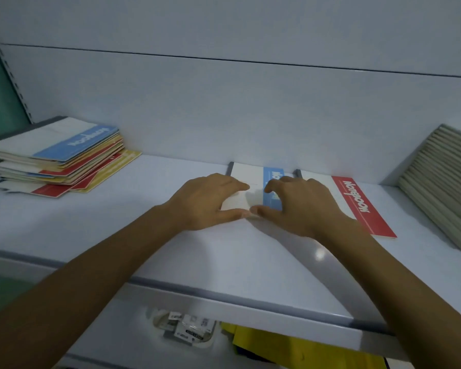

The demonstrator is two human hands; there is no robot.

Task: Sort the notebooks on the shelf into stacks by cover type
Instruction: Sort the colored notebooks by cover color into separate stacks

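On the shelf, middle: a blue-banded notebook (pixel 250 179) lies flat on the white shelf (pixel 144 235), its grey spine toward the back wall.
Left hand: the left hand (pixel 205 202) rests on the near left part of that notebook's white cover, fingers spread and pressing down, thumb along the near edge; it pins the notebook, no closed grasp.
Right hand: the right hand (pixel 301 206) arches over the blue band, fingers curled with the tips on the cover, thumb meeting the left thumb at the near edge (whether it pinches the edge cannot be told).
Just right: a red-banded notebook (pixel 357 201) lies flat beside the blue one, partly under the right wrist.
Far left: a mixed pile (pixel 56 161) of blue, red and yellow banded notebooks, fanned untidily.
Far right: a grey stack (pixel 442 182) of plain notebooks, tilted, at the picture's edge.
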